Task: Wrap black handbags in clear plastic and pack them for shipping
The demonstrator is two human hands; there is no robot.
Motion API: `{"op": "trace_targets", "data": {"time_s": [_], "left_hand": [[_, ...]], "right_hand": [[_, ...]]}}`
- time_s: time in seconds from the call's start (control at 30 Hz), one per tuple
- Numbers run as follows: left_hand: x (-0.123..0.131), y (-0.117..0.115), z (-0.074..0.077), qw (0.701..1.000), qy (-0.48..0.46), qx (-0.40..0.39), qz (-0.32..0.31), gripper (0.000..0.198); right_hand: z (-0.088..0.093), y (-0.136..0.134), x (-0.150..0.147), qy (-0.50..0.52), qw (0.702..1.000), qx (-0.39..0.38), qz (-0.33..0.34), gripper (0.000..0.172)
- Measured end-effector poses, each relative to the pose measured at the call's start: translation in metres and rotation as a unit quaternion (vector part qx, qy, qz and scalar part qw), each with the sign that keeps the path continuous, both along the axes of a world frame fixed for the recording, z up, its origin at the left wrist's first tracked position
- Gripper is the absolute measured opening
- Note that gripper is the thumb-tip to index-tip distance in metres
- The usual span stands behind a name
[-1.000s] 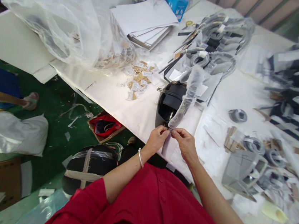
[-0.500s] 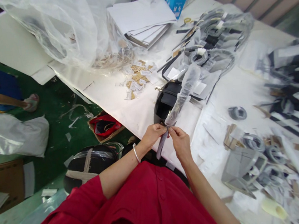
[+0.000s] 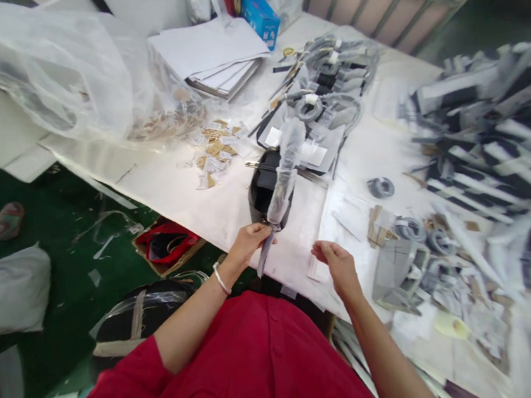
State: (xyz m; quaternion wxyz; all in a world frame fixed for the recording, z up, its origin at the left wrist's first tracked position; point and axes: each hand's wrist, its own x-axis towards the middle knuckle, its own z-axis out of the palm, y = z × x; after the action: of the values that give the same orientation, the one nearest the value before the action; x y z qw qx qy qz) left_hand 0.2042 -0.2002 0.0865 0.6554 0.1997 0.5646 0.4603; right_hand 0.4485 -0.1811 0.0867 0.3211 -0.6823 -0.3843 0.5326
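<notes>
A glossy black handbag (image 3: 263,188) stands near the table's front edge. Its handle (image 3: 287,169) is wrapped in clear, wrinkled plastic. My left hand (image 3: 250,240) pinches the lower end of this wrapping, where a narrow grey tail (image 3: 265,258) hangs down over the edge. To the right, apart from the bag, my right hand (image 3: 341,266) hovers above the white table with its thumb and fingertips together. Anything between those fingertips is too small to make out.
Paper tags with strings (image 3: 216,150) lie beyond the bag. Coiled straps (image 3: 380,187), a grey tape dispenser (image 3: 393,274) and scraps cover the right side. A stack of white sheets (image 3: 210,45) sits at the back. Another person's foot (image 3: 9,220) shows at left.
My right hand has left the wrapped handle's end and moved right. My left hand still pinches it. The view has turned to the right.
</notes>
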Motion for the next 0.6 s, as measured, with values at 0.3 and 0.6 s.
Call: {"op": "trace_targets", "data": {"time_s": [0.3, 0.6], "left_hand": [[0.014, 0.006, -0.008, 0.987, 0.139, 0.081, -0.018, 0.035], [0.032, 0.002, -0.004, 0.978, 0.183, 0.082, 0.05, 0.025]], "right_hand": [[0.023, -0.07, 0.242, -0.274, 0.913, 0.048, -0.298, 0.038], [-0.012, -0.07, 0.247, -0.026, 0.96, -0.061, -0.272, 0.034]]}}
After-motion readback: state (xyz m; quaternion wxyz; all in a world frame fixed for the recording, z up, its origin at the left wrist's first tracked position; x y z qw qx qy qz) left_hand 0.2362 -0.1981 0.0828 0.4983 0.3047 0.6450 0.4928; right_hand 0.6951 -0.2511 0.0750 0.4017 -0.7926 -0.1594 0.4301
